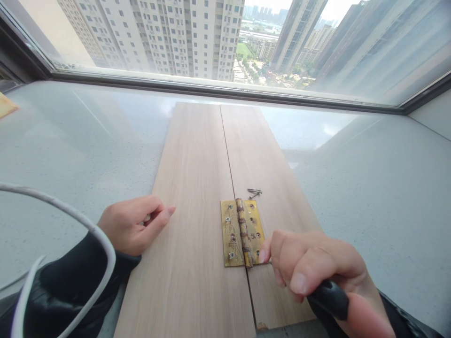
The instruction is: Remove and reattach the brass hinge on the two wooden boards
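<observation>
A worn brass-coloured butt hinge [231, 234] lies unfolded across the seam between two pale wooden boards. Phillips screw heads sit in its left leaf, while holes show in the right leaf. My right hand [317, 263] is closed round the black handle of a screwdriver [329, 299], at the hinge's lower right corner. The fingers hide most of the shaft, and the tip cannot be made out. A few loose screws [254, 192] lie just above the hinge. My left hand [139, 224] rests closed on the left board [190, 188]; anything inside it is hidden.
The right board [260, 150] has a chipped near end. Both boards lie on a glossy white speckled surface [373, 188] below a window with tall buildings outside. A white cable [84, 220] loops in front of my left forearm. A tan object [6, 105] is at the far left.
</observation>
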`<state>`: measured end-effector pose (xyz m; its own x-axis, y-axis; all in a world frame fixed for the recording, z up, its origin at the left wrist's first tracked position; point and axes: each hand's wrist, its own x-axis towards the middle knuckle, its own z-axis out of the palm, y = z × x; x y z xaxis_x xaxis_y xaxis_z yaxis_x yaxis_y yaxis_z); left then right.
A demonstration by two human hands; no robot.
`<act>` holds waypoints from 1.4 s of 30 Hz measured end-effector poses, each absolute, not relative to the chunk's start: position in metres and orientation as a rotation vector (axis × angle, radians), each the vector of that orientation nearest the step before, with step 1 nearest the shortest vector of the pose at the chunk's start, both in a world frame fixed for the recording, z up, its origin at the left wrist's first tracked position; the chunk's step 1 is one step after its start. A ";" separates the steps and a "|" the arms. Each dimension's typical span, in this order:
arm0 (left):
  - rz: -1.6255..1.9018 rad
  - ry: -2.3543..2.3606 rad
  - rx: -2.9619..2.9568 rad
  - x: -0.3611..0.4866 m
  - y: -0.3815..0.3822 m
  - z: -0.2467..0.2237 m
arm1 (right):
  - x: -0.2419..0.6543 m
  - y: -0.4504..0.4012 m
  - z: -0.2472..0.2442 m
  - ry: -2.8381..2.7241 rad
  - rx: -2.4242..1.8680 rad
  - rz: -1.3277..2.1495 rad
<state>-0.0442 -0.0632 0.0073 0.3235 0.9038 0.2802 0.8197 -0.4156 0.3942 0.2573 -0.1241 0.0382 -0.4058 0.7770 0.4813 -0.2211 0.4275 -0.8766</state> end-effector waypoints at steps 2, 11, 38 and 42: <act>0.674 1.583 2.411 -0.044 -0.063 0.008 | 0.256 -0.129 0.039 -1.562 -0.625 1.189; 0.685 1.576 2.418 -0.045 -0.063 0.007 | 0.253 -0.138 0.050 -1.700 -0.877 0.953; 0.713 1.595 2.410 -0.044 -0.063 0.005 | 0.242 -0.146 0.048 -1.320 -0.740 1.529; 0.695 1.589 2.406 -0.044 -0.063 0.005 | 0.249 -0.146 0.048 -1.375 -0.779 1.472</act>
<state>-0.0443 -0.0634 0.0051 0.3212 0.9036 0.2835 0.8215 -0.4148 0.3913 0.2495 -0.1459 0.0479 -0.3529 0.9240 0.1472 -0.2094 0.0754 -0.9749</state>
